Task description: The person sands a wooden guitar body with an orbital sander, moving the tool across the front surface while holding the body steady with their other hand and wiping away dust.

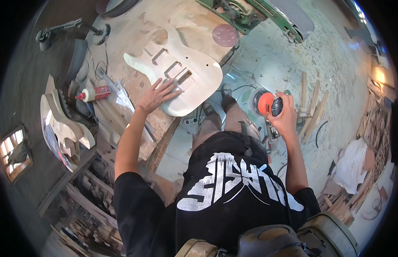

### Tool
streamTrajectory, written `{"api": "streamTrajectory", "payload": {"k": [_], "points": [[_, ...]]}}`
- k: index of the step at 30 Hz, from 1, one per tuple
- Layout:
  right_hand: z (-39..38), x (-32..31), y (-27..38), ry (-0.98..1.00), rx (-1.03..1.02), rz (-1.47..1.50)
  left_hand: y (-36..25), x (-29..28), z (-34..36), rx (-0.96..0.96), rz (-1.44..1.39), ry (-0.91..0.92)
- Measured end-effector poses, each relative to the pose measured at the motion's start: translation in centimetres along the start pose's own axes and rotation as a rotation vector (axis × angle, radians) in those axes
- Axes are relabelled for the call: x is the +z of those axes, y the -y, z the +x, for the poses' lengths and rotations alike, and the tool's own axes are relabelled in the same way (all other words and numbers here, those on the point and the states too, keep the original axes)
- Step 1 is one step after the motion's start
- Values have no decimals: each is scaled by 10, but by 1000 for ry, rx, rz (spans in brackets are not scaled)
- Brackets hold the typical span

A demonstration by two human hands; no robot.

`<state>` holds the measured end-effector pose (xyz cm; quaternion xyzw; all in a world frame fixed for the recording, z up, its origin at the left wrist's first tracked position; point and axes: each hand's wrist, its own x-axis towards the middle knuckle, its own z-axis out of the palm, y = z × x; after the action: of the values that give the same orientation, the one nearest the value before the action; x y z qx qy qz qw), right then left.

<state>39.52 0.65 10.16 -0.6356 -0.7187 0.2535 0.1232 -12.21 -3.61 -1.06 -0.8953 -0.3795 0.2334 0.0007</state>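
Observation:
A pale, unpainted electric guitar body point(203, 79) lies on the wooden workbench point(137, 79), with rectangular cavities cut into its face and two small dark holes. My left hand point(158, 96) is laid on its near left part, palm down and fingers spread, holding nothing. Off to the right of the bench, my right hand point(286, 115) grips an orange and black random orbital sander point(265, 103). The sander is held in the air over the floor, apart from the guitar body, its round pad facing left.
A perforated round sanding disc point(224, 35) lies at the bench's right edge, near a green machine point(237, 13). A red-and-white glue bottle point(96, 93) and a jointed lamp point(47, 39) are at left. Wooden strips point(314, 105) stand right of the sander; a cable point(244, 87) crosses the floor.

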Motion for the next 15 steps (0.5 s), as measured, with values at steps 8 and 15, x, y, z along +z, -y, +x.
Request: {"api": "streamTrajectory", "payload": {"k": [8,15], "points": [[31,33,35,140,-231,10,5,3,5,-624,-362,-219],[71,56,69,278,-474,-75,-29,27,81,-1601,-999,-604]]}}
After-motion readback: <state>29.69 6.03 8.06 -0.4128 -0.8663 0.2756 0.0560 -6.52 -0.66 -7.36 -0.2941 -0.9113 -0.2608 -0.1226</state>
